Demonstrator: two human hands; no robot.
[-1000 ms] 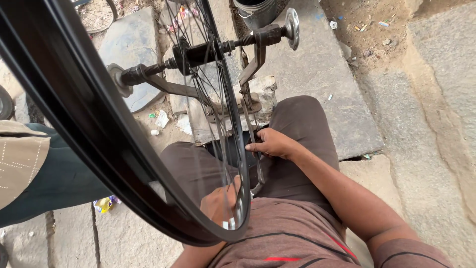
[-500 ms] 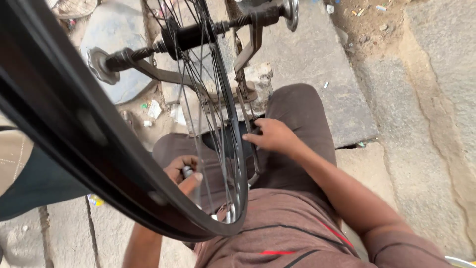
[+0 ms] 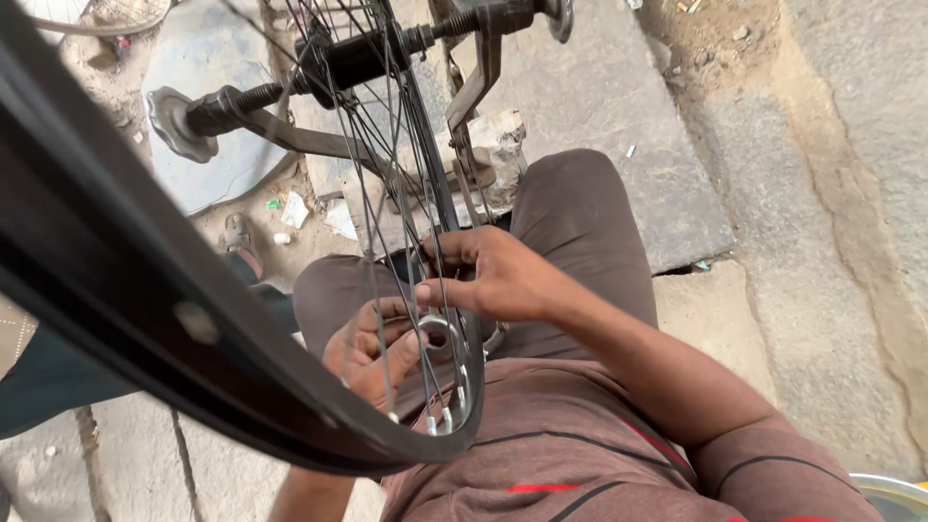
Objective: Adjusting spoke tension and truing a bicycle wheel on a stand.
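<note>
A black bicycle wheel rim (image 3: 145, 290) with thin spokes stands on a dark metal stand (image 3: 290, 135), its hub (image 3: 358, 58) near the top of the view. My left hand (image 3: 372, 353) is behind the spokes near the rim's low end, fingers curled around a small round metal tool (image 3: 435, 327). From the other side, my right hand (image 3: 498, 280) reaches in and pinches a spoke (image 3: 425, 266) just above that tool. Both hands are over my lap, almost touching each other.
My knees in brown trousers (image 3: 580, 213) lie under the wheel. Stone slabs (image 3: 619, 106) and sandy ground (image 3: 831, 193) surround me. A grey flat stone (image 3: 213, 126) lies beyond the stand. Another person's dark trouser leg (image 3: 58, 387) is at the left. A metal bowl rim (image 3: 894, 493) shows bottom right.
My left hand has risen from my lap to the spokes by the rim. My right hand has shifted left onto a spoke. The view has tilted down.
</note>
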